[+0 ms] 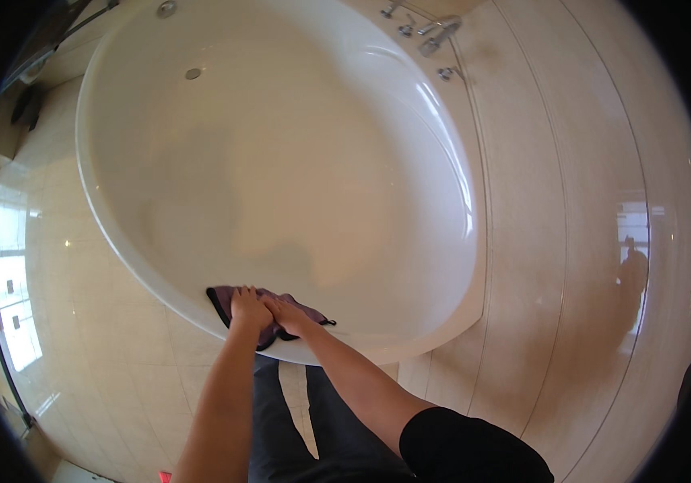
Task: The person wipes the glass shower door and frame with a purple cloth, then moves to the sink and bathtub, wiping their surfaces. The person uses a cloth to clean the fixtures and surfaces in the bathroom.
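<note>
A purple cloth [305, 311] with black edging lies draped over the near rim of a large white oval bathtub [104, 217]. My left hand [249, 309] is on the cloth, with its fingers bent over the fabric and pointing into the tub. Right beside it, my right hand [285, 315] grips the cloth too, its fingertips meeting the left hand. Part of the cloth is hidden beneath both hands. One dark-edged corner sticks out to the left, and another end trails to the right along the inner wall.
Chrome taps and a spout [440, 36] stand on the far right ledge. The tub has a round drain [193, 74] and an overflow fitting [167, 9]. Beige tiled floor [120, 354] lies to the left, glossy wall tiles [538, 201] to the right. My legs stand against the near side.
</note>
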`<state>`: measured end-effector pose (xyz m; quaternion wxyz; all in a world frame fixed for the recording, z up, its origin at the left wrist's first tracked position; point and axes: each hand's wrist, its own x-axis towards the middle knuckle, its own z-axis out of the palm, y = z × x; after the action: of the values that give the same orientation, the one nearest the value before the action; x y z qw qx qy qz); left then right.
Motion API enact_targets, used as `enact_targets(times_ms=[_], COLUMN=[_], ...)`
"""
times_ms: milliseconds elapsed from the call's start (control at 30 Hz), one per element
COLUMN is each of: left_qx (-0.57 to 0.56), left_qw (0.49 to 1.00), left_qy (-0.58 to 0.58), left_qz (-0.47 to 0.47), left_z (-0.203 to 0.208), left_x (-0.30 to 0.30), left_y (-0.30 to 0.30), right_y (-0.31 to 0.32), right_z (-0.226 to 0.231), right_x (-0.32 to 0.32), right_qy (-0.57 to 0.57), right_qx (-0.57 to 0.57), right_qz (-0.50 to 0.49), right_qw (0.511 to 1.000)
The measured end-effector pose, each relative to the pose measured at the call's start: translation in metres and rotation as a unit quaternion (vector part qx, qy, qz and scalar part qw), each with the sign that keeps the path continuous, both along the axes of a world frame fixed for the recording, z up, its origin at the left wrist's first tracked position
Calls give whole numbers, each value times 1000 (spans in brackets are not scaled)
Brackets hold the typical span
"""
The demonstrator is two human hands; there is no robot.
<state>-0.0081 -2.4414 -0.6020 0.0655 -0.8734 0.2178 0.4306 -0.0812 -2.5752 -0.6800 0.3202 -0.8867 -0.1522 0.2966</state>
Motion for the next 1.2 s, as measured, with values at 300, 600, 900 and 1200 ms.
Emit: enact_targets(times_ms=[300, 600, 900, 1200], left_qx=[-141, -288, -355, -402], left_qw=[987, 952, 923, 899], left_qy=[78, 5, 21, -141], left_qz=[25, 105, 147, 100], left_z=[-13, -36, -40, -5], left_x=[-75, -142, -151, -164], left_y=[-68, -379, -419, -408], right_y=[-73, -386, -408, -389], right_z=[62, 68, 82, 80], right_x=[-66, -102, -103, -140], right_qy=[59, -271, -295, -285], right_qx=[-266, -298, -311, -284], right_qz=[-16, -165, -263, -342], right_qw=[962, 900, 864, 849])
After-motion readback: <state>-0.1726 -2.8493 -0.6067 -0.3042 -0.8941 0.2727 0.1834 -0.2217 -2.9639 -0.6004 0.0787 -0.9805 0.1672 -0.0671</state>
